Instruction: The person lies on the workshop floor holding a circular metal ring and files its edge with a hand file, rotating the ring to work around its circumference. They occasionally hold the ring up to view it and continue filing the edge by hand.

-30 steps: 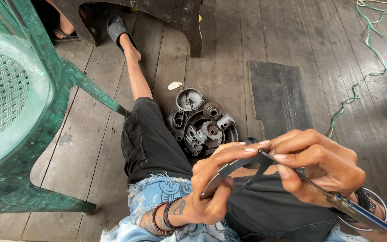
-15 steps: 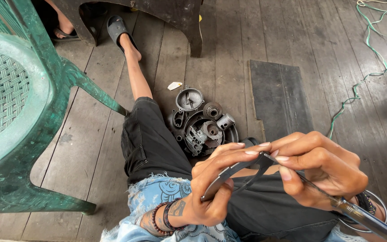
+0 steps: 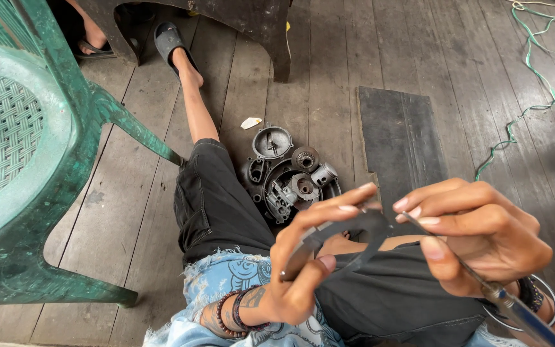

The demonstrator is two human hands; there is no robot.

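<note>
Close together, left hand [image 3: 303,270], right hand [image 3: 483,234], gasket [image 3: 361,225]

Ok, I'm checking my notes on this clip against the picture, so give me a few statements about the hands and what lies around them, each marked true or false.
1. The left hand holds a thin dark curved strip. True.
2. The right hand is empty. False: it grips a slim tool with a blue handle, its tip at the strip.
3. A heap of metal engine parts lies on the wooden floor beside the leg. True.
4. The plastic chair is red. False: it is green.
5. A green cord lies on the floor at the right. True.
</note>
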